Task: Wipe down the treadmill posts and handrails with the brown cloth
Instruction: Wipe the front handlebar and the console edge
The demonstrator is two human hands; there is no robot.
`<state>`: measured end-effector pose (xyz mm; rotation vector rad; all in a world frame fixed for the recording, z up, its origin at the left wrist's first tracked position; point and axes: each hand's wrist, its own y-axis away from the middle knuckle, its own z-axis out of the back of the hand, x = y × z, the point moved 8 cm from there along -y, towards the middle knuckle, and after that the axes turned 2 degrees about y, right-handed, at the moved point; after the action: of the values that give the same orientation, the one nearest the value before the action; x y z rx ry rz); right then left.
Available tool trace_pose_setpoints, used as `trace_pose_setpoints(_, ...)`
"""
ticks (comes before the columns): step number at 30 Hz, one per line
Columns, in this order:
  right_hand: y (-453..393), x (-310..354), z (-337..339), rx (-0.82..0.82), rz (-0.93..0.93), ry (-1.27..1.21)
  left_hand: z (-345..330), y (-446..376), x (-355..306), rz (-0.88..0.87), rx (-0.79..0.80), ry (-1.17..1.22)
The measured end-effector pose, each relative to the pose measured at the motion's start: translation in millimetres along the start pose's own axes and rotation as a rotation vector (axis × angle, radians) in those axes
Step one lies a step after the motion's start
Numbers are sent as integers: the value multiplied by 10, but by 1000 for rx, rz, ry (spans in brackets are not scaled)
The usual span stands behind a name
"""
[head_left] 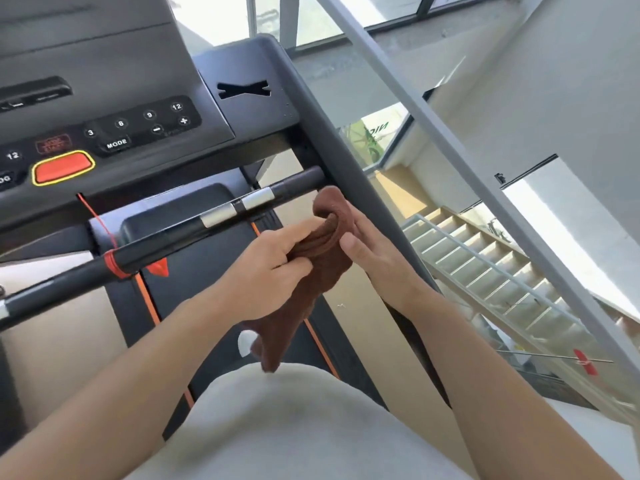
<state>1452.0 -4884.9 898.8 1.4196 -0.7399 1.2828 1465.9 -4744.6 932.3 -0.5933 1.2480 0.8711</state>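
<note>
The brown cloth (304,292) is bunched between both hands just below the treadmill's right side rail (346,161). My left hand (273,261) pinches its middle folds, and the rest of the cloth hangs down toward my lap. My right hand (360,240) holds the cloth's upper end, which rises to a rounded bunch close to the dark grey rail; whether it touches the rail I cannot tell. The black front handlebar (180,233) with two silver sensor bands crosses in front of my hands, apart from the cloth.
The treadmill console (114,133) with number keys and a red stop button (62,169) sits at upper left. A red safety cord (110,261) is wound around the handlebar. The black belt deck (207,258) lies below. A grey railing and a staircase (485,265) are on the right.
</note>
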Motion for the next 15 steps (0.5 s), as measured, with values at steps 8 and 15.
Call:
trace_pose_setpoints(8, 1126, -447, 435, -191, -40, -3, -1064, 416, 26, 89, 87, -172)
trace_pose_setpoints(15, 1832, -699, 575, -292, -31, -1, -1556, 725, 527, 242, -19, -291)
